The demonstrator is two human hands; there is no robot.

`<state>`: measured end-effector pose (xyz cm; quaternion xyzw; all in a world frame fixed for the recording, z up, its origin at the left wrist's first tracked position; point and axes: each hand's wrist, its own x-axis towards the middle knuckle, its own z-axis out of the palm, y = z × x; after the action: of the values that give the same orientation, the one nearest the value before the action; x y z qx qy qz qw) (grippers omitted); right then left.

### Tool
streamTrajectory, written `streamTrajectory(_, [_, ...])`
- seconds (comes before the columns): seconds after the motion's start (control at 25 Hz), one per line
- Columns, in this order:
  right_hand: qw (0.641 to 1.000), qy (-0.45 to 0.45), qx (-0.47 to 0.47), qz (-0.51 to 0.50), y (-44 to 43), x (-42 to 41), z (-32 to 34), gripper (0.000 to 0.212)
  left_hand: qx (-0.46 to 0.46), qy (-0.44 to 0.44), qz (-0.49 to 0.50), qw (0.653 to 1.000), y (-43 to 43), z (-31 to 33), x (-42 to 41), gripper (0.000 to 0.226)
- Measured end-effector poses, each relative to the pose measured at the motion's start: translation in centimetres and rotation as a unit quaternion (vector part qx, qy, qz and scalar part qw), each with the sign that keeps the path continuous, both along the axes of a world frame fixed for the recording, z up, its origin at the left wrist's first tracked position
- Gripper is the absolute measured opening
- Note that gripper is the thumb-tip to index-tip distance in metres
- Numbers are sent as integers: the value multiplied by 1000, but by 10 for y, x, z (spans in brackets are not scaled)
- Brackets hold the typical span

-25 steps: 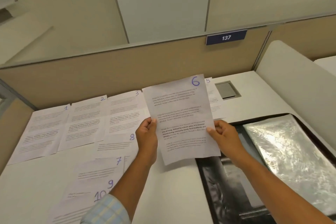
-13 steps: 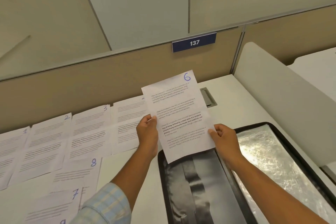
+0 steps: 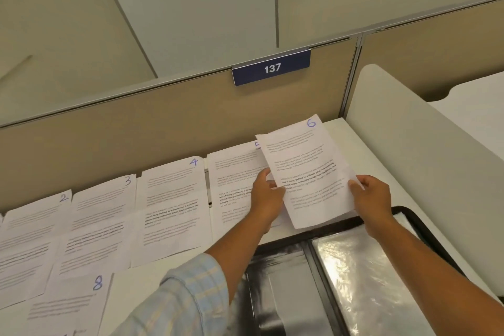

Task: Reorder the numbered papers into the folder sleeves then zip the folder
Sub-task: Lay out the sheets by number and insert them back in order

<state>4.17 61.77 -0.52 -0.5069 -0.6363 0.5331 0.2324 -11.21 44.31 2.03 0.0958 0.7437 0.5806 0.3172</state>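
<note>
Numbered papers (image 3: 171, 204) lie face up in a row along the back of the desk (image 3: 141, 289). Sheets 2, 3, 4 and 5 run left to right with their inked numbers at the top corners, I'd guess so the order reads at a glance. Sheet 8 (image 3: 68, 300) sits in a nearer row. On the right the black folder (image 3: 425, 224) lies open flat with a clear sleeve (image 3: 362, 281) facing up, ready to take pages; whether it holds one already I cannot tell. Sheet 6 (image 3: 308, 172) is raised off the desk and tilted, its left edge overlapping sheet 5 (image 3: 234, 172) and its lower edge over the folder's far rim. The left hand (image 3: 266, 194) pinches its left edge and the right hand (image 3: 373, 196) its right edge, thumbs on top. Holding both sides keeps the thin sheet from flopping and lets it be steered. It looks bound for the spot just right of 5, though the sleeve is as close.
</note>
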Motion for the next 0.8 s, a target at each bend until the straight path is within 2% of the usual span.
streamTrajectory(0.08, [1000,-11,-16,-5,17,-5,-9,16,-79,99,-62,990,17,-3,1,71])
streamTrajectory(0.12, [1000,-18,-24,-8,22,-8,-12,16,-142,170,-104,970,22,-7,1,75])
streamTrajectory(0.2, [999,-32,-34,-15,30,-11,-20,16,-259,285,-193,902,24,-19,1,79])
streamTrajectory(0.32, [998,-48,-24,-31,36,-14,-27,14,-323,343,-311,825,19,-43,-2,75])
streamTrajectory(0.4, [997,-61,-6,-37,38,-14,-28,13,-333,378,-349,790,16,-53,-3,77])
streamTrajectory(0.68, [996,-80,36,-33,41,-16,-25,16,-348,433,-368,745,22,-61,-7,80])
streamTrajectory(0.8, [991,-104,81,-11,36,-18,-26,37,-357,434,-372,739,23,-61,-8,80])
